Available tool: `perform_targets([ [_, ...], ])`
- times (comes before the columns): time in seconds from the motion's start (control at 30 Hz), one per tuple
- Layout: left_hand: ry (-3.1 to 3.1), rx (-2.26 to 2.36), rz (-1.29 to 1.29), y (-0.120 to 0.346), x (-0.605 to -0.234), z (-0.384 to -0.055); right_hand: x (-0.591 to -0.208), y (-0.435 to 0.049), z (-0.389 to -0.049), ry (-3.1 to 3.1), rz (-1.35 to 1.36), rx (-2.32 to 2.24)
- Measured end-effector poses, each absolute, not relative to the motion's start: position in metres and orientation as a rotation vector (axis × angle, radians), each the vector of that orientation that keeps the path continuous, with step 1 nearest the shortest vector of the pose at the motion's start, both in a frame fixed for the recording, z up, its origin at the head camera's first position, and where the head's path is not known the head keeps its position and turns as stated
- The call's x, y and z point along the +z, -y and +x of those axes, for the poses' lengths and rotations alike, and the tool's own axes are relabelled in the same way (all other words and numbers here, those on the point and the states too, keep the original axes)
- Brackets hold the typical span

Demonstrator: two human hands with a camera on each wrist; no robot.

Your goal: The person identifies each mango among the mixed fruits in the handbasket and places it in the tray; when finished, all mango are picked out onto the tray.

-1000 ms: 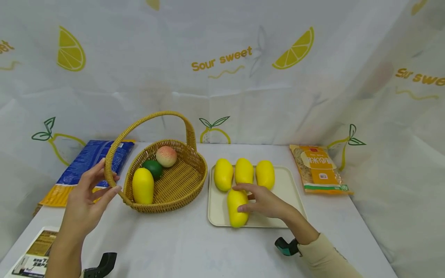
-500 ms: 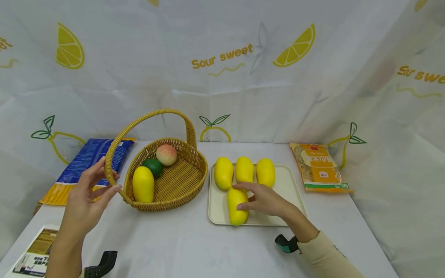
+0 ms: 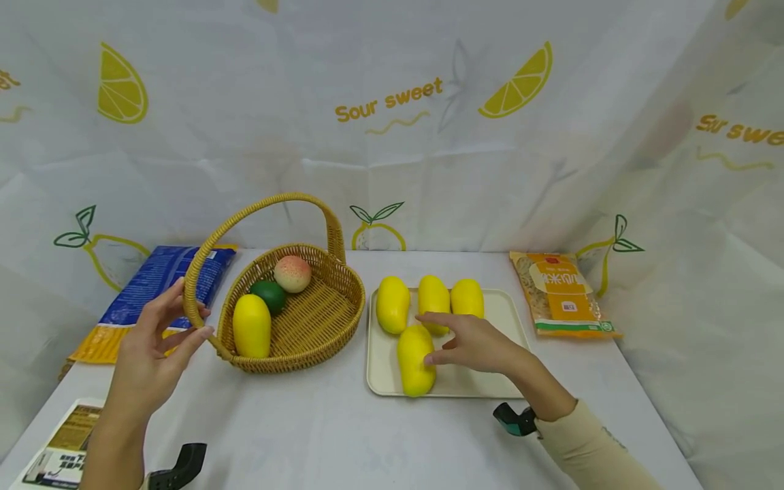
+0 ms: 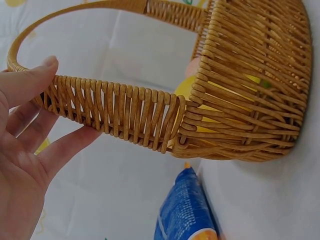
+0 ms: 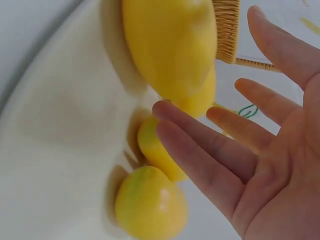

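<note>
My left hand (image 3: 150,347) pinches the lower left part of the wicker basket's (image 3: 318,354) arched handle, thumb on one side and fingers on the other. Inside the basket lie a yellow mango (image 3: 252,327), a dark green fruit (image 3: 268,296) and a pinkish peach (image 3: 292,273). On the cream tray (image 3: 478,388), three mangoes stand in a back row, with another mango (image 3: 415,361) lying in front. My right hand (image 3: 474,344) hovers just right of this front mango, fingers spread. In the right wrist view the fingers are extended with nothing between them.
A blue and orange bag (image 3: 159,286) lies behind my left hand. An orange-labelled grain packet (image 3: 560,296) lies right of the tray. A printed card or packet (image 3: 67,442) sits at the table's left front. A printed white curtain (image 3: 392,170) hangs behind the table.
My right hand has let go of the front mango and drawn slightly right and up. The front mango has shifted slightly left. My left hand keeps its grip on the handle.
</note>
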State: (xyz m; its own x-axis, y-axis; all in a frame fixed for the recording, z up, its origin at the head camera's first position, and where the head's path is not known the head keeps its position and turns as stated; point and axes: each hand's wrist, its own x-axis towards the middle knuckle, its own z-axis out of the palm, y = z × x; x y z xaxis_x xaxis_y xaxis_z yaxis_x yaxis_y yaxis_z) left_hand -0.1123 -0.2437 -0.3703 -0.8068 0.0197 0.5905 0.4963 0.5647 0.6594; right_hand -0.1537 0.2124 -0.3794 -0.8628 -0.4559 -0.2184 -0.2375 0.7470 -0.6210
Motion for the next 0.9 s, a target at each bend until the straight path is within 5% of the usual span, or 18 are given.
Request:
perform_targets([
  [0.9,2.26,-1.204,-0.422,0.244,-0.371,-0.112,-0.341,-0.144,-0.192,-2.592,-0.817,-0.971],
])
